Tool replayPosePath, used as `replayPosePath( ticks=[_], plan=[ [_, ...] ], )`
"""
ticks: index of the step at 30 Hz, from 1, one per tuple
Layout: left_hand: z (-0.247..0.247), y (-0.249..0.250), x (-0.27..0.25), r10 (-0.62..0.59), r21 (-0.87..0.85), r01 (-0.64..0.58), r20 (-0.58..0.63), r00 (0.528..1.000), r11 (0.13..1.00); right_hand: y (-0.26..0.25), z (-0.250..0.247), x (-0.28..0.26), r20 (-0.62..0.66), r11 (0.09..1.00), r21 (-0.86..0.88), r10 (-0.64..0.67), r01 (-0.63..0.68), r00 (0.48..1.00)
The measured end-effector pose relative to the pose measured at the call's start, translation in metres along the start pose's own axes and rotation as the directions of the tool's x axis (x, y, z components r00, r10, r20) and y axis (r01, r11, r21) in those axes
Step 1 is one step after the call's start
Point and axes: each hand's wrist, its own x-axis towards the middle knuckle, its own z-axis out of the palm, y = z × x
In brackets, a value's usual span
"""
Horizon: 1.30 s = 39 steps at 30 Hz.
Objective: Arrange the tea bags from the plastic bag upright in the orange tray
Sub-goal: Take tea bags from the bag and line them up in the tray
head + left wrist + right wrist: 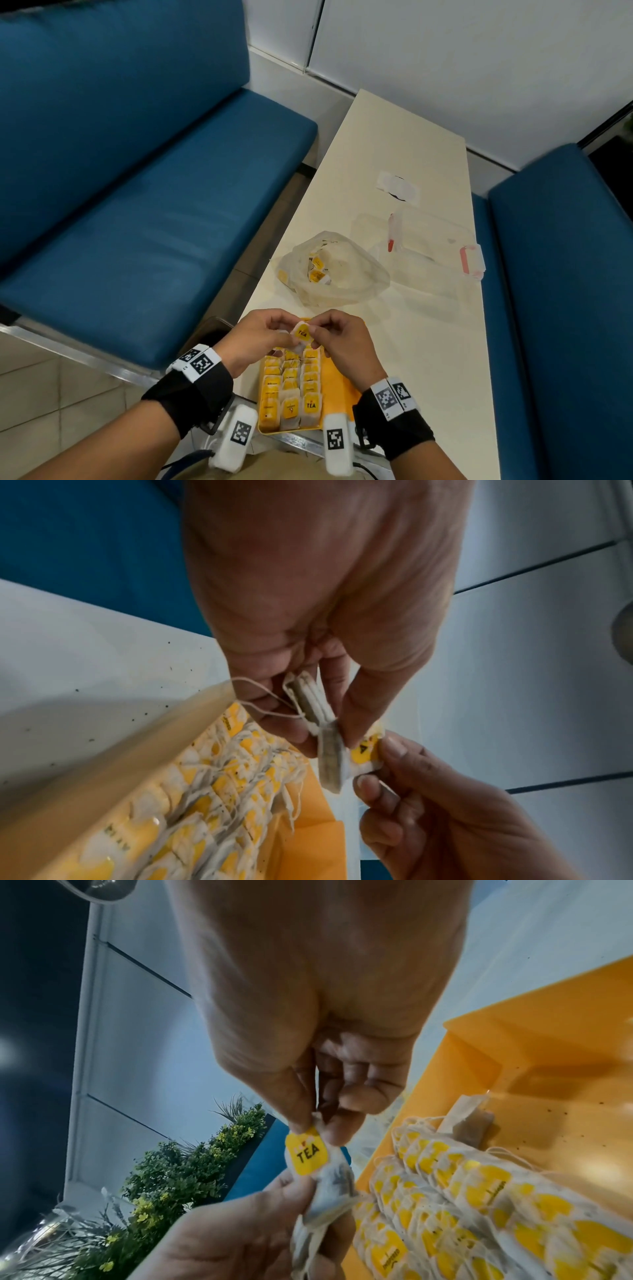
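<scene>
Both hands meet just above the far end of the orange tray (337,383). My left hand (284,334) grips a small bunch of tea bags (315,710), one with a loose string. My right hand (317,330) pinches the top corner of a tea bag with a yellow TEA tag (306,1153) from that bunch. Upright tea bags (291,387) fill the tray's left part in three rows; its right part is bare orange (548,1069). The clear plastic bag (334,274) with more tea bags lies on the table beyond the tray.
A clear lidded container with red latches (435,253) stands right of the plastic bag, and a white paper piece (397,186) lies farther back. Blue benches (137,205) flank the narrow cream table (428,359). One stray tea bag (469,1121) leans in the tray's bare part.
</scene>
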Motion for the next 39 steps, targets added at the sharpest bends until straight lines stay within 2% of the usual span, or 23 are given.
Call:
replayPosePath(
  ticks=[3, 7, 9, 12, 16, 18, 21, 24, 28, 32, 36, 39],
  plan=[
    [0.000, 0.004, 0.001, 0.019, 0.098, -0.020, 0.006, 1.000, 0.995, -0.005, -0.004, 0.003, -0.032, 0.999, 0.017, -0.029, 0.029, 0.999],
    [0.003, 0.014, 0.003, 0.116, 0.121, -0.112, -0.024, 0.993, 0.986, -0.016, -0.010, 0.009, -0.037, 0.994, 0.090, -0.051, 0.054, 0.998],
    [0.004, 0.019, 0.007, 0.162, 0.113, -0.155, -0.062, 0.985, 0.981, -0.020, -0.015, 0.012, -0.048, 0.989, 0.145, -0.022, 0.029, 0.999],
    [0.007, 0.027, 0.014, 0.213, 0.125, -0.202, -0.087, 0.973, 0.971, -0.021, -0.020, 0.015, 0.008, 0.972, 0.233, 0.022, -0.023, 1.000],
    [0.008, 0.029, 0.021, 0.230, 0.163, -0.214, -0.086, 0.969, 0.963, -0.020, -0.026, 0.016, -0.022, 0.963, 0.267, 0.039, -0.032, 0.999],
    [0.005, 0.026, 0.023, 0.211, 0.166, -0.189, -0.125, 0.969, 0.968, -0.017, -0.033, 0.016, -0.057, 0.970, 0.241, 0.043, -0.028, 0.997],
    [-0.005, 0.019, 0.024, 0.192, 0.191, -0.154, -0.198, 0.961, 0.969, -0.004, -0.044, 0.012, -0.054, 0.989, 0.119, 0.098, -0.091, 0.994],
    [-0.019, 0.008, 0.024, 0.192, 0.251, -0.118, -0.294, 0.937, 0.961, 0.014, -0.047, 0.005, 0.023, 0.971, -0.136, 0.200, -0.195, 0.980],
    [-0.033, -0.007, 0.026, 0.174, 0.321, -0.041, -0.399, 0.900, 0.946, 0.030, -0.034, 0.003, 0.074, 0.853, -0.437, 0.350, -0.285, 0.934],
    [-0.032, -0.018, 0.026, 0.124, 0.387, 0.025, -0.356, 0.926, 0.922, 0.033, -0.020, 0.009, 0.102, 0.653, -0.728, 0.405, -0.209, 0.908],
    [-0.029, -0.027, 0.027, 0.108, 0.397, 0.038, -0.339, 0.934, 0.917, 0.038, -0.014, 0.016, 0.019, 0.635, -0.716, 0.434, -0.290, 0.901],
    [-0.030, -0.029, 0.028, 0.106, 0.397, 0.035, -0.329, 0.938, 0.917, 0.043, -0.009, 0.021, -0.073, 0.701, -0.629, 0.378, -0.337, 0.923]
  ],
)
